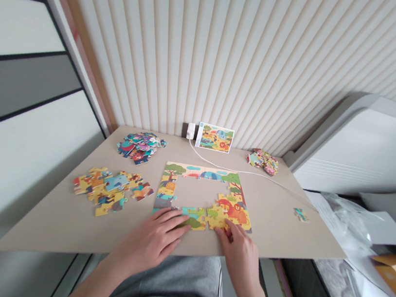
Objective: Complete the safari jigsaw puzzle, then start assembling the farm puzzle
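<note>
The jigsaw lies at the near middle of a beige board, its border built around a bare centre. The left hand is spread flat over the lower pieces. The right hand is curled, its fingertips down at a yellow piece; whether they pinch it, I cannot tell. Loose pieces sprawl to the left, with a pile behind them. A second pile and a lone piece sit right. A picture card leans against a slatted wall, beside a plug and its white cable
</note>
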The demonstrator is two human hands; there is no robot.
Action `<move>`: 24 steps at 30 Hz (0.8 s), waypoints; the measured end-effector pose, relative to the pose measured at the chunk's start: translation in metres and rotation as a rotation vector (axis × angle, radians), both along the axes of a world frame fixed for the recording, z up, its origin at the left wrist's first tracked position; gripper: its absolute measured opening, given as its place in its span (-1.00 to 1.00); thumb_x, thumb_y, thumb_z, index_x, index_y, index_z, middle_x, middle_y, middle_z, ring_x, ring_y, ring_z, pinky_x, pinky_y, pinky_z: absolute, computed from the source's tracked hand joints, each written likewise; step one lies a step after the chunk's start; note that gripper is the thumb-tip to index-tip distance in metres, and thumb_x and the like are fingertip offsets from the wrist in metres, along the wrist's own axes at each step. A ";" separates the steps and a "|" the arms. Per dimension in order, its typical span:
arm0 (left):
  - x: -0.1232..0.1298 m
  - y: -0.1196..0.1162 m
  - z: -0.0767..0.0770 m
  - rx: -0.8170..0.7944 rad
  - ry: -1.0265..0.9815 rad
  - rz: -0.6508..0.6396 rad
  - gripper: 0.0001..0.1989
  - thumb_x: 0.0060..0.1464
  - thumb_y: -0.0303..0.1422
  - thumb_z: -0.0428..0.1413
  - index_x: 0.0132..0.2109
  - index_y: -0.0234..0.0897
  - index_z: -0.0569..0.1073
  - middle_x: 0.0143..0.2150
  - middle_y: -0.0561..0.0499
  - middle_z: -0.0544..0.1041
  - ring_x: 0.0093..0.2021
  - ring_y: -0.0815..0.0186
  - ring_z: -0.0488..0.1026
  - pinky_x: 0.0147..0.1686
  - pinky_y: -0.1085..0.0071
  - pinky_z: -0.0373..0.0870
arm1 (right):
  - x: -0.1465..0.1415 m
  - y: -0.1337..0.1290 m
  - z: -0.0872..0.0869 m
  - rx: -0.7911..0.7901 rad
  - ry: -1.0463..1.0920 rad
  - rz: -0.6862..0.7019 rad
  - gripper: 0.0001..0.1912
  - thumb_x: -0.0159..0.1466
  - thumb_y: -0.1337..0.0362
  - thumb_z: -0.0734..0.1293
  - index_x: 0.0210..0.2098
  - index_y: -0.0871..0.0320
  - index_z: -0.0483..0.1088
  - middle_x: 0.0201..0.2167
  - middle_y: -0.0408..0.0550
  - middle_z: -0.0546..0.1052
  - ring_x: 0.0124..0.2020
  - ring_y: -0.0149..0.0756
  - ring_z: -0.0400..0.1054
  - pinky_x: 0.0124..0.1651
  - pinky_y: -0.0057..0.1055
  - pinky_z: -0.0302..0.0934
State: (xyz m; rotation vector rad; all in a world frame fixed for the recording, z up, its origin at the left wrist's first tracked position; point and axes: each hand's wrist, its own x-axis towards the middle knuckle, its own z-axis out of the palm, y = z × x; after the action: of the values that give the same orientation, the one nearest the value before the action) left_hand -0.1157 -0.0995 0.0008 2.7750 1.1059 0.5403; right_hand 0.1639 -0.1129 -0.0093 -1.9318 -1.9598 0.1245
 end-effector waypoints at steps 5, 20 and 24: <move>-0.002 0.001 -0.002 0.004 0.015 -0.010 -0.61 0.37 -0.38 0.04 0.28 -0.10 0.45 0.35 0.00 0.42 0.34 0.11 0.31 0.33 0.02 0.29 | 0.007 0.002 -0.007 0.069 -0.053 0.053 -0.60 0.49 -0.02 0.20 -0.01 0.09 0.54 -0.23 0.00 0.65 -0.33 -0.23 0.56 -0.33 -0.42 0.26; -0.001 0.001 0.000 0.012 0.003 -0.011 -0.61 0.36 -0.39 0.04 0.28 -0.12 0.45 0.32 -0.02 0.44 0.32 0.11 0.33 0.32 0.03 0.31 | 0.010 0.011 0.001 0.207 0.002 0.195 -0.66 0.45 0.07 0.28 0.10 0.07 0.50 -0.03 0.09 0.57 -0.03 -0.10 0.47 0.03 -0.21 0.33; -0.001 0.001 0.000 0.003 0.023 -0.010 -0.59 0.36 -0.39 0.05 0.29 -0.10 0.44 0.34 -0.01 0.43 0.32 0.11 0.33 0.33 0.02 0.30 | 0.004 0.025 0.003 0.204 -0.004 0.297 -0.51 0.40 0.08 0.35 0.27 0.06 0.38 0.16 0.10 0.50 0.18 -0.02 0.36 0.21 -0.09 0.25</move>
State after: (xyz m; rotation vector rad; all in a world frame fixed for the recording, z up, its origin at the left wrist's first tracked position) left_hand -0.1163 -0.0985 0.0006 2.7945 1.0960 0.5110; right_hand 0.1683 -0.0879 -0.0059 -1.5090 -2.1590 -0.0007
